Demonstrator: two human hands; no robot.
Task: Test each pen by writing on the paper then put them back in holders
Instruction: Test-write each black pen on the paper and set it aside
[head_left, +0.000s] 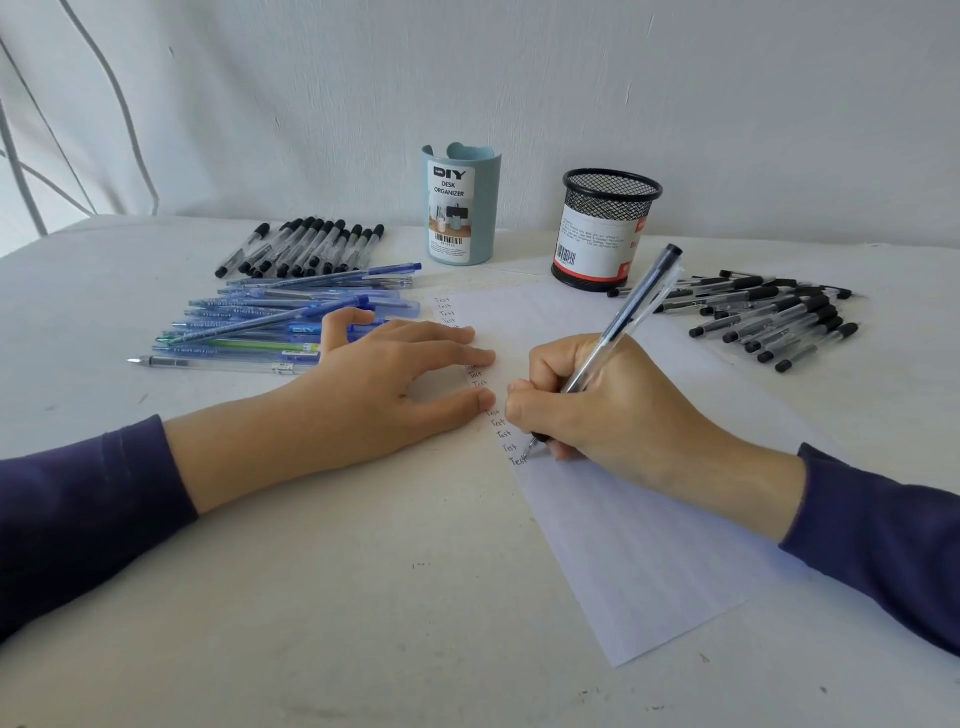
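My right hand (608, 410) grips a clear pen with a black cap (631, 306), its tip touching the white paper (649, 545) at the lowest word of a column of handwritten "Test" entries. My left hand (395, 384) lies flat with straight fingers pressing on the paper's left edge. A light blue desk organizer (461, 208) and a black mesh holder (605, 228) stand at the back of the table; from this angle I see no pens in them.
A row of black-capped pens (306, 249) lies at the back left, with a pile of blue pens (270, 322) in front of it. Another heap of black-capped pens (774, 317) lies right of the paper. A white wall rises behind the table.
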